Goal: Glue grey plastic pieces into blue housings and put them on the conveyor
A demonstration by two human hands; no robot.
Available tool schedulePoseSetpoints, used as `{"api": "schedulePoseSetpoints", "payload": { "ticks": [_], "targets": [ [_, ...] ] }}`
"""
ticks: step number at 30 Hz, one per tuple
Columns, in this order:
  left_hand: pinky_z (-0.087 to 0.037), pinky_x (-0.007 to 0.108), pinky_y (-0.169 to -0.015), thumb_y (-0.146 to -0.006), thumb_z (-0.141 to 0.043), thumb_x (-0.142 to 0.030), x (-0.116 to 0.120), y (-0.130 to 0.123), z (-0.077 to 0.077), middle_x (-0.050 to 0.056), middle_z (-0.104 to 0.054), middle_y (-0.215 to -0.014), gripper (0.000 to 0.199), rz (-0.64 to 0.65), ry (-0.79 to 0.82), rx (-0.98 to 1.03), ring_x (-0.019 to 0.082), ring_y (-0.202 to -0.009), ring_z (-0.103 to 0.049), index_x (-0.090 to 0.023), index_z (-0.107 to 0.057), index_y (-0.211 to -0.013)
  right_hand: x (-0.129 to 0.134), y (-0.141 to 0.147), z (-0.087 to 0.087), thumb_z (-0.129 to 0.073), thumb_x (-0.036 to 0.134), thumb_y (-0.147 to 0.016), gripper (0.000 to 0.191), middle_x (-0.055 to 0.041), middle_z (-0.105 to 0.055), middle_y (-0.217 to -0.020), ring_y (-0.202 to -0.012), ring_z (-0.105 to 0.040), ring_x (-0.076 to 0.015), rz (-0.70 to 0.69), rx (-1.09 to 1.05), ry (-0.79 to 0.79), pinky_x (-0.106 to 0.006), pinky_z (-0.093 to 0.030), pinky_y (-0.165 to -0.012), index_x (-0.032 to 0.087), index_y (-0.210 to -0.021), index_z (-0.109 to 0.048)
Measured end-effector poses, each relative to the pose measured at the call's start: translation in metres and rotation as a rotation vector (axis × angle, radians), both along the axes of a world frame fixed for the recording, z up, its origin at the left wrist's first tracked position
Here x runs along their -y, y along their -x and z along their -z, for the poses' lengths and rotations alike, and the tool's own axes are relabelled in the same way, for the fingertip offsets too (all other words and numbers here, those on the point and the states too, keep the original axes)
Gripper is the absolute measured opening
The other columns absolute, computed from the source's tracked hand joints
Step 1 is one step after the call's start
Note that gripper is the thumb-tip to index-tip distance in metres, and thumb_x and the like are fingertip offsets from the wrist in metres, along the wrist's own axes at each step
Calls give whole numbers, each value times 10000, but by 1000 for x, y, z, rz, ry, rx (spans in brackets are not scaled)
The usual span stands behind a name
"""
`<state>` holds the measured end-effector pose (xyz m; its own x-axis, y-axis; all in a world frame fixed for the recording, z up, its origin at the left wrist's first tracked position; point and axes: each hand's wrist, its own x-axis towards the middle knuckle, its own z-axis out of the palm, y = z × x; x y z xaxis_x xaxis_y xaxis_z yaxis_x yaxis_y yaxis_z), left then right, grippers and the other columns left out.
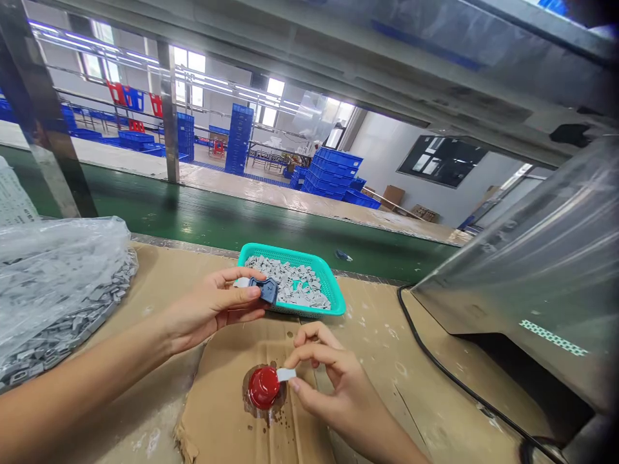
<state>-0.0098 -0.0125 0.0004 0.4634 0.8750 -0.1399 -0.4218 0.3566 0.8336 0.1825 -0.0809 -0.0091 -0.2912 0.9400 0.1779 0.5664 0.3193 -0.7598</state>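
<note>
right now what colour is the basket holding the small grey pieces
The basket is turquoise green, seen best in the head view.

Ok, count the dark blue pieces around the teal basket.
2: one dark blue piece in the left hand, another on the green belt beyond the teal basket. Some may be hidden.

Basket (337,298) of small pieces (302,296) behind the cup (264,388), bag (62,277) to the left, conveyor (207,222) beyond.
</note>
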Motion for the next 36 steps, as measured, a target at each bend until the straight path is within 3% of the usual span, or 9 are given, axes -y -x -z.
{"api": "schedulePoseSetpoints", "payload": {
  "ticks": [5,8,13,17,24,29,36],
  "targets": [
    [-439,155,-578,-694,-602,-315,2,-1,1,-24,-565,-608,201,52,-107,-151,40,-549,-525,-152,-486,-702,-5,-2,4,-544,114,-679,110,-31,-463,-873,-834,-502,-144,-13,15,11,-269,-398,-778,186,-732,-608],
    [-347,145,-465,-726,-528,-408,4,-3,1,-36,-521,-549,258,82,-155,-298,30,-454,-427,-162,-459,-693,-9,-6,-1,-560,127,-674,90,-37,-474,-877,-837,-505,-155,-34,-18,7,-288,-402,-792,193,-709,-611],
    [-232,179,-440,-744,-464,-437,8,-7,1,-51,-401,-512,317,89,-254,-473,60,-462,-325,-176,-540,-907,-19,-3,-21,-580,154,-656,57,-61,-502,-912,-918,-498,-186,-3,-291,-49,-319,-417,-823,195,-683,-609],
    [-175,204,-446,-764,-389,-458,12,-9,0,-49,-324,-532,361,141,-290,-476,66,-474,-245,-140,-554,-808,-32,12,-28,-598,174,-650,40,-66,-511,-951,-957,-495,-184,9,-429,-30,-301,-454,-793,186,-680,-622],
    [-199,219,-458,-773,-340,-446,12,-9,-4,-44,-313,-520,341,126,-354,-520,77,-482,-238,-160,-398,-597,-44,27,-22,-606,160,-646,55,-59,-525,-897,-912,-519,-159,41,-426,-15,-282,-468,-792,177,-687,-639],
    [-214,218,-456,-789,-322,-414,11,-8,-3,-43,-319,-520,330,130,-394,-540,78,-481,-253,-150,-445,-632,-46,28,-20,-616,136,-626,62,-54,-541,-867,-895,-529,-163,52,-391,-31,-296,-475,-792,185,-663,-628],
    [-352,226,-527,-769,-399,-423,8,-9,-2,-7,-488,-576,315,171,-312,-483,89,-506,-442,-134,-519,-736,-49,30,-21,-592,80,-600,106,-43,-548,-835,-846,-551,-149,46,-381,-49,-294,-484,-765,175,-625,-634]
  ]
}}
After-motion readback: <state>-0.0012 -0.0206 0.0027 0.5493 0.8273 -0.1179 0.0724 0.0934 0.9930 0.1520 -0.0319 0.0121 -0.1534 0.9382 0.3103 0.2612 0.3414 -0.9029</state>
